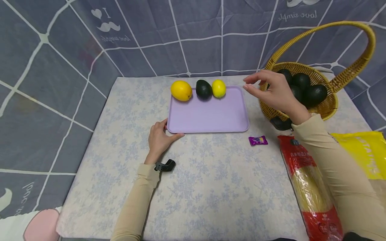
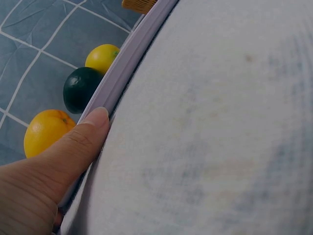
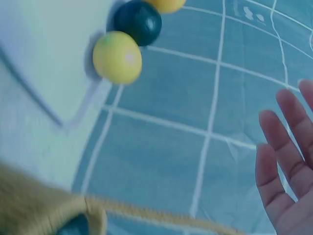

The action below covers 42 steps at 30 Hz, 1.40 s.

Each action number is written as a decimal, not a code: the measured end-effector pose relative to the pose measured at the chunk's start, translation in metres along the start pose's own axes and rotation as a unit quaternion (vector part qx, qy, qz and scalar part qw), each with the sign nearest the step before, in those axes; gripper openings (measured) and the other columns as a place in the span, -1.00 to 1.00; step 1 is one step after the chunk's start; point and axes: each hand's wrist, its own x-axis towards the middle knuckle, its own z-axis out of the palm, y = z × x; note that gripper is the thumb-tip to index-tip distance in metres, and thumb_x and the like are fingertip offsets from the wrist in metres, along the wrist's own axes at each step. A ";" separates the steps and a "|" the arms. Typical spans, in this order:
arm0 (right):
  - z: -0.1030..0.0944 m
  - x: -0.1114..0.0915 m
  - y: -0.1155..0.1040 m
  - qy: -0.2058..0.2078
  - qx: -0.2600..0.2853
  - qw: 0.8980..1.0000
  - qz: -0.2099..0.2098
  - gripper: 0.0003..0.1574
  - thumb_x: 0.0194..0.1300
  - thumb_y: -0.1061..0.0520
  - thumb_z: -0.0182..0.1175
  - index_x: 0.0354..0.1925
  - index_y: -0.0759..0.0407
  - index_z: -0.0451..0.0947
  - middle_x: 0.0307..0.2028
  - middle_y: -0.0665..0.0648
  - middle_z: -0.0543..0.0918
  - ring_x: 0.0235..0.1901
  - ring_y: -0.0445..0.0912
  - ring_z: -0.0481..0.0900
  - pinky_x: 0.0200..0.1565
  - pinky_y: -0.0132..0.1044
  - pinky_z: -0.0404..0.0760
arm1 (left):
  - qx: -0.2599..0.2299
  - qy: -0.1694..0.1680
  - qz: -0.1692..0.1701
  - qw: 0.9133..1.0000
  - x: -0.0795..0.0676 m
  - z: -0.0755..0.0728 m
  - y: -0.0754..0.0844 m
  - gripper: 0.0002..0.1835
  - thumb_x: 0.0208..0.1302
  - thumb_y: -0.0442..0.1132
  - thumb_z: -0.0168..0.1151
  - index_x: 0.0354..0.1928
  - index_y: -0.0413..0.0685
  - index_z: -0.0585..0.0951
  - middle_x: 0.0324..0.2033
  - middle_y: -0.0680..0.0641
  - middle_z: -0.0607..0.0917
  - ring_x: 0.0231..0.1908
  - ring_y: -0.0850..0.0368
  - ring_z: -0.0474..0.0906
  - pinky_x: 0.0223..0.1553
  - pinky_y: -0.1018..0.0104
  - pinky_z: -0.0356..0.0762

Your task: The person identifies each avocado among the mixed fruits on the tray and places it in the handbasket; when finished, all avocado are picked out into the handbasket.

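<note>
A lilac tray lies on the table with an orange, a dark green avocado and a yellow lemon in a row along its back edge. My left hand holds the tray's front left corner, thumb along the front edge and fingers at the left side. In the left wrist view the thumb presses on the rim. Raised beside the wicker basket, my right hand is empty, its fingers loosely bent. Several dark avocados fill the basket, partly hidden by that hand.
A purple candy wrapper lies right of the tray's front corner. Below the basket are a red-and-clear pack of noodles and a yellow bag, both partly under the right forearm. The basket's tall handle arches over the back right.
</note>
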 end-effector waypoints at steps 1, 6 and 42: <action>0.006 0.003 0.001 -0.001 0.004 1.000 0.006 -0.74 0.17 0.24 0.33 -0.13 0.27 0.66 -0.24 0.11 0.67 -0.26 -0.14 0.50 -0.24 -0.40 0.37 | 0.002 0.001 0.000 1.000 0.000 0.000 0.000 -0.05 -0.14 0.17 0.51 0.28 -0.17 0.42 -0.33 -0.09 0.39 -0.32 -0.02 0.19 -0.35 0.21 0.10; 0.035 0.019 0.009 -0.007 0.027 0.999 0.037 -0.67 0.22 0.14 0.31 -0.06 0.27 0.63 -0.15 0.14 0.65 -0.17 -0.03 0.50 -0.18 -0.24 0.41 | 0.006 0.005 -0.004 1.000 0.001 -0.002 0.000 -0.07 -0.14 0.17 0.51 0.26 -0.17 0.43 -0.33 -0.09 0.39 -0.32 -0.02 0.19 -0.36 0.21 0.10; 0.145 0.081 0.019 -0.127 -0.043 0.960 0.244 -0.09 0.10 -0.26 0.34 0.26 0.22 0.40 0.14 0.21 0.49 0.09 0.08 0.42 0.09 -0.10 0.36 | 0.005 -0.004 -0.005 1.000 -0.001 -0.001 0.002 -0.01 -0.13 0.18 0.50 0.32 -0.18 0.37 -0.31 -0.10 0.41 -0.30 -0.02 0.21 -0.35 0.20 0.12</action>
